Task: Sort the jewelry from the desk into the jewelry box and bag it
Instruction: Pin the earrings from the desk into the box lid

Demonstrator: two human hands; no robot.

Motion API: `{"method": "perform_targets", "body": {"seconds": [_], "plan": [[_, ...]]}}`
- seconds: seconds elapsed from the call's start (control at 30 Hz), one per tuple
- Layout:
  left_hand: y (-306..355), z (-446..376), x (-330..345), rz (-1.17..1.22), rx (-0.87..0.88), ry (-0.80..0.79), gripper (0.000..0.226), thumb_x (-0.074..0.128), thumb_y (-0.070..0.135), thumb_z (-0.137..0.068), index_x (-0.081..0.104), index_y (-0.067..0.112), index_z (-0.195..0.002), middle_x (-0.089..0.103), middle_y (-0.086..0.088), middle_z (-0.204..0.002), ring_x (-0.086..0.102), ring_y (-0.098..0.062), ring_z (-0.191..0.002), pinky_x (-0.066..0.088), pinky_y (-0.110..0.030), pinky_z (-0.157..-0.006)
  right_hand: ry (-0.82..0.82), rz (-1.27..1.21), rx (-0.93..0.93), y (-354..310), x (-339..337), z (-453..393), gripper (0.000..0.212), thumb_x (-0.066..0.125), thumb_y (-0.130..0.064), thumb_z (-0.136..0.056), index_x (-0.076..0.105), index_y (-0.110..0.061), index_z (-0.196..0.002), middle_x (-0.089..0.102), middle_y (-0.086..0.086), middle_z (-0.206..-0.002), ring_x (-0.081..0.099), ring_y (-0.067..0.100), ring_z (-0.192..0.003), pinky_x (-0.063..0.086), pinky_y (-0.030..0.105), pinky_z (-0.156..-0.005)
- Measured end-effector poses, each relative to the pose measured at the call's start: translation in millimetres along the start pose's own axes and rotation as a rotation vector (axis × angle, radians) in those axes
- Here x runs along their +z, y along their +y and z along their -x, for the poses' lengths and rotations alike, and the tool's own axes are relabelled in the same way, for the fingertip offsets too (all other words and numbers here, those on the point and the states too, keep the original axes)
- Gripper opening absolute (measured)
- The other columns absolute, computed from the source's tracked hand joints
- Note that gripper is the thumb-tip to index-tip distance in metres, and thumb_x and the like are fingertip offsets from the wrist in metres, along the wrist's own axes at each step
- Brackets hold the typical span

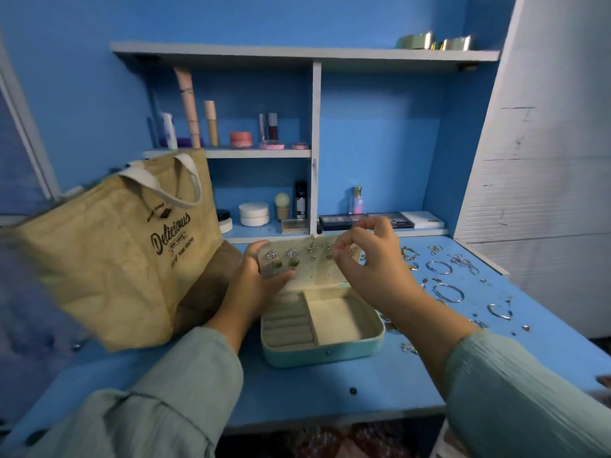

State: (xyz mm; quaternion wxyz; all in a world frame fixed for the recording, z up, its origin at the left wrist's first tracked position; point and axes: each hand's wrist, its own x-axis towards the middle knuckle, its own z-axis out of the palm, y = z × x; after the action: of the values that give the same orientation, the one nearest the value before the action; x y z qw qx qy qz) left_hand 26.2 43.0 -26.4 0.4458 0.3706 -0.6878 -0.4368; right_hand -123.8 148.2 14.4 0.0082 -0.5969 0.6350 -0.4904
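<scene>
Left hand (254, 279) gripping the open jewelry box (322, 325) lid's left edge to steady it, right hand (367, 256) pinching a small earring (351, 250) at the lid's far right, loose jewelry (446, 289) right, bag (115, 259) left

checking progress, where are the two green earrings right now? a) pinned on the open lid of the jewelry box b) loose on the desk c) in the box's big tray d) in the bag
a, the green earrings sit on the raised lid of the jewelry box, below a silver pair.
</scene>
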Motion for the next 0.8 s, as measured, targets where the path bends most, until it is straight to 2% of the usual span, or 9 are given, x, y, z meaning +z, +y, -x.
{"method": "perform_targets", "body": {"seconds": [0.13, 0.23, 0.3, 0.33, 0.37, 0.5, 0.57, 0.7, 0.8], "plan": [[-3, -2, -2, -0.141, 0.035, 0.004, 0.052, 0.075, 0.014, -0.076, 0.040, 0.028, -0.111, 0.056, 0.013, -0.092, 0.056, -0.006, -0.089, 0.042, -0.013, -0.069, -0.077, 0.125, -0.039, -14, -8, -12, 0.006, 0.059, -0.016, -0.087, 0.065, -0.017, -0.087, 0.045, -0.006, -0.100, 0.032, 0.012, -0.100, 0.020, 0.018, -0.089], [-5, -3, -5, -0.367, 0.098, -0.018, 0.035, 0.073, 0.025, -0.079, 0.043, 0.026, -0.098, 0.048, 0.022, -0.083, 0.050, 0.005, -0.077, 0.037, -0.011, -0.066, -0.192, 0.191, -0.006, -24, -16, -26, 0.010, 0.052, -0.018, -0.091, 0.059, -0.021, -0.084, 0.055, -0.008, -0.091, 0.042, 0.010, -0.089, 0.031, 0.018, -0.089], [-8, -5, -8, -0.438, 0.137, -0.056, 0.024, 0.071, 0.030, -0.079, 0.048, 0.027, -0.086, 0.052, 0.019, -0.080, 0.050, 0.006, -0.075, 0.037, -0.010, -0.063, -0.320, 0.244, 0.068, -29, -18, -37, 0.012, 0.048, -0.020, -0.092, 0.056, -0.022, -0.082, 0.056, -0.011, -0.078, 0.049, 0.010, -0.070, 0.043, 0.012, -0.065], [-9, -5, -9, -0.413, 0.149, -0.069, 0.023, 0.072, 0.029, -0.078, 0.049, 0.028, -0.081, 0.055, 0.017, -0.078, 0.052, 0.004, -0.074, 0.039, -0.011, -0.063, -0.379, 0.285, 0.098, -30, -18, -42, 0.013, 0.048, -0.021, -0.092, 0.055, -0.022, -0.082, 0.055, -0.011, -0.075, 0.050, 0.011, -0.066, 0.041, 0.013, -0.054], [-11, -5, -10, -0.375, 0.165, -0.079, 0.025, 0.075, 0.026, -0.077, 0.050, 0.028, -0.076, 0.057, 0.015, -0.077, 0.053, 0.003, -0.073, 0.040, -0.011, -0.063, -0.429, 0.326, 0.114, -31, -16, -47, 0.012, 0.048, -0.022, -0.092, 0.055, -0.021, -0.083, 0.054, -0.010, -0.074, 0.050, 0.012, -0.066, 0.039, 0.016, -0.052], [-17, -6, -15, -0.288, 0.265, -0.132, 0.027, 0.078, 0.018, -0.074, 0.055, 0.032, -0.071, 0.059, 0.015, -0.075, 0.056, 0.003, -0.071, 0.042, -0.011, -0.064, -0.616, 0.432, 0.163, -30, -8, -57, 0.013, 0.049, -0.016, -0.090, 0.060, -0.021, -0.084, 0.055, -0.013, -0.077, 0.051, 0.008, -0.068, 0.040, 0.017, -0.053], [-17, -7, -17, -0.328, 0.325, -0.173, 0.028, 0.077, 0.019, -0.075, 0.054, 0.035, -0.072, 0.058, 0.016, -0.076, 0.055, 0.007, -0.074, 0.041, -0.007, -0.064, -0.674, 0.407, 0.216, -27, -4, -58, 0.014, 0.050, -0.015, -0.089, 0.062, -0.020, -0.084, 0.063, -0.008, -0.082, 0.053, 0.008, -0.066, 0.042, 0.018, -0.054], [-20, -10, -20, -0.469, 0.435, -0.226, 0.030, 0.075, 0.024, -0.077, 0.050, 0.042, -0.074, 0.055, 0.020, -0.080, 0.052, 0.005, -0.082, 0.035, -0.004, -0.066, -0.707, 0.443, 0.217, -24, 2, -56, 0.015, 0.050, -0.016, -0.090, 0.064, -0.014, -0.095, 0.067, 0.001, -0.090, 0.052, 0.011, -0.066, 0.041, 0.019, -0.058], [-22, -11, -22, -0.497, 0.434, -0.243, 0.030, 0.074, 0.025, -0.078, 0.050, 0.042, -0.075, 0.055, 0.021, -0.081, 0.052, 0.000, -0.083, 0.039, -0.011, -0.069, -0.731, 0.503, 0.186, -24, 7, -57, 0.019, 0.047, -0.014, -0.092, 0.063, -0.011, -0.102, 0.069, 0.002, -0.095, 0.055, 0.012, -0.070, 0.042, 0.019, -0.062]]}}
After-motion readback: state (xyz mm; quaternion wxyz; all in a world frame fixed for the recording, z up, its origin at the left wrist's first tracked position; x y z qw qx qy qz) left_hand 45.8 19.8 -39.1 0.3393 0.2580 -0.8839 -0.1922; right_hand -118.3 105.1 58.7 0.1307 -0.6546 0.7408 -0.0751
